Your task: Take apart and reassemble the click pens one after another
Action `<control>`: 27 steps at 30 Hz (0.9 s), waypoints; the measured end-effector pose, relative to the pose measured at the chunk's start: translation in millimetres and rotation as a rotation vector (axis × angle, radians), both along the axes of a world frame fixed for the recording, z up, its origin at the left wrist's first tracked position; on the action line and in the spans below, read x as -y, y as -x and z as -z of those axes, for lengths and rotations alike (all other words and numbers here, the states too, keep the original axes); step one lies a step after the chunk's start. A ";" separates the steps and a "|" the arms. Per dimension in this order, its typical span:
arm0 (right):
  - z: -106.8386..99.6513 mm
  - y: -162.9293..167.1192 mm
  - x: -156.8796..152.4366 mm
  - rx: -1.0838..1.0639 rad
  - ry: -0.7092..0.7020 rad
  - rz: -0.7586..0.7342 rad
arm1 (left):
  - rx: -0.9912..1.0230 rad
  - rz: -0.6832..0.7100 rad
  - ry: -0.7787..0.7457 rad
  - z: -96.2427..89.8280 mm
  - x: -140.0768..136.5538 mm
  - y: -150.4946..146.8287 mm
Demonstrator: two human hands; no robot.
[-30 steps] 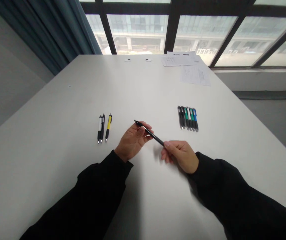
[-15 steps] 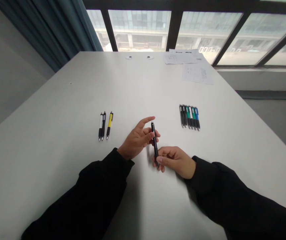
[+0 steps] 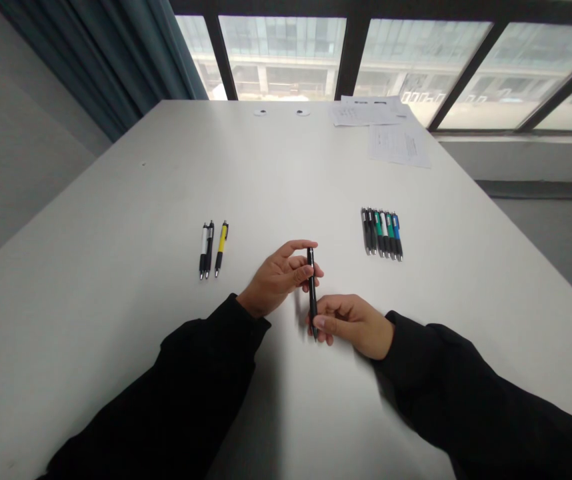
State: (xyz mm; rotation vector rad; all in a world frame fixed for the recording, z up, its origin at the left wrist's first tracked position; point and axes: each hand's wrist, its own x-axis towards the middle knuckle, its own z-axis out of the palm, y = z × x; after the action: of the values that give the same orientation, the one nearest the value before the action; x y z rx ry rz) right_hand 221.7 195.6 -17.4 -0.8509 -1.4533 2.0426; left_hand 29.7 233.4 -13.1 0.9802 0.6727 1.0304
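A black retractable pen [image 3: 313, 291] is held between both hands over the front middle of the table. My left hand [image 3: 281, 275] grips its upper barrel between thumb and fingers, with the index fingertip on the top end where the push button is. Lower down, my right hand [image 3: 351, 323] pinches the dark grip close to the writing tip, which points toward me. To the left lie a white pen [image 3: 204, 250], a black pen [image 3: 209, 250] and a yellow pen [image 3: 221, 248]. On the right, a row of several pens [image 3: 383, 235] in black, green, white and blue lies side by side.
The white table [image 3: 166, 193] stretches to the window. Sheets of paper [image 3: 371, 111] lie at its far right, and two small white oval pieces [image 3: 303, 113] sit near the far edge. A blue curtain [image 3: 131, 60] hangs at the back left.
My left index finger has come down from above the pen onto its top end. The pen stands slightly straighter in view. Both hands keep their hold.
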 end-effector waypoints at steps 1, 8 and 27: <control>0.0 0.0 0.2 0.001 -0.001 0.005 | 0.001 -0.003 -0.005 0.5 -0.2 0.2; -1.3 1.0 0.7 0.031 -0.027 0.010 | -0.001 -0.001 -0.007 2.2 -1.0 0.6; -4.1 0.9 11.1 1.124 -1.157 0.056 | -0.345 -0.358 -0.007 7.3 -4.4 -4.2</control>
State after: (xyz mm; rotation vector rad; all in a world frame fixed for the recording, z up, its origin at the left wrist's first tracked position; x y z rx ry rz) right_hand 220.7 184.5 -13.3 -1.4301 -2.6023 0.2362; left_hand 33.9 237.9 -20.3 1.0788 1.1607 1.1847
